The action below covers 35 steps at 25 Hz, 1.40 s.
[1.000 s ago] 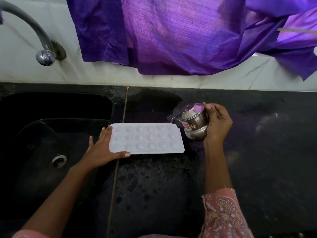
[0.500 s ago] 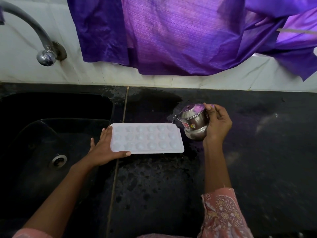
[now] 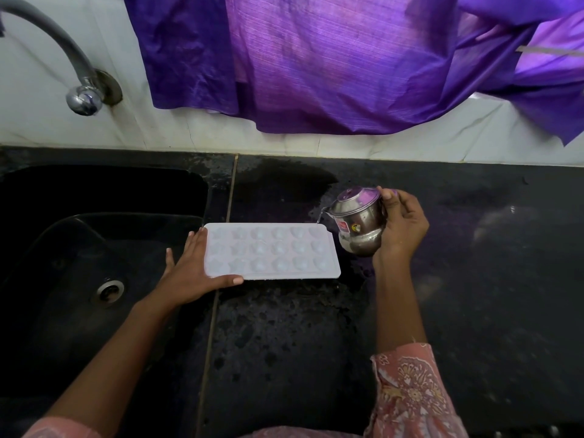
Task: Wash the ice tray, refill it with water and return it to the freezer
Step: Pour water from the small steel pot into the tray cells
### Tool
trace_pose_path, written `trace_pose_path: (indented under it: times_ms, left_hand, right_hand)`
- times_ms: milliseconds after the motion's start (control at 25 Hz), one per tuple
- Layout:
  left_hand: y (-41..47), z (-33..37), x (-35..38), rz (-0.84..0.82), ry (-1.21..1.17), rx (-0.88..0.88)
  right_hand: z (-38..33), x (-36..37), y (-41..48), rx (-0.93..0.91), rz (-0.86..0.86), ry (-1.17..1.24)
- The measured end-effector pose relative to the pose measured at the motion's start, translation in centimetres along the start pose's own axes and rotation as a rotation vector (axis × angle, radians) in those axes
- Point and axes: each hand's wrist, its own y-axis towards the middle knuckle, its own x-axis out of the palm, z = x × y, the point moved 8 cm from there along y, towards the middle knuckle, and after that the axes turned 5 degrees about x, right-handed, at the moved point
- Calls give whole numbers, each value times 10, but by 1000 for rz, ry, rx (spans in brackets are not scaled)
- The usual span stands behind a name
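Barely visible trickle (image 3: 320, 216) from steel pot (image 3: 358, 226), tap (image 3: 68, 63) cut off

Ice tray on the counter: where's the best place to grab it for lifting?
Probably the flat rim at both short ends, one hand from each side, kept level. The ice tray lies flat, open cups up, the left hand resting at its left end; the right hand holds the steel pot by the other.
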Motion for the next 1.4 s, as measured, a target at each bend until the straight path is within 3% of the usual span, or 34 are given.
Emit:
trace_pose_path:
  times_ms: [600, 1040, 1400]
  left_hand:
    - [0, 4, 1, -30, -2, -4]
    - [2, 4, 3, -92, 53, -39]
    - [-2, 6, 3, -66, -45, -13]
  right_hand:
    - [5, 21, -15, 101, -40, 33]
    - [3, 26, -17, 76, -74, -75]
    - [-2, 31, -19, 49, -92, -91]
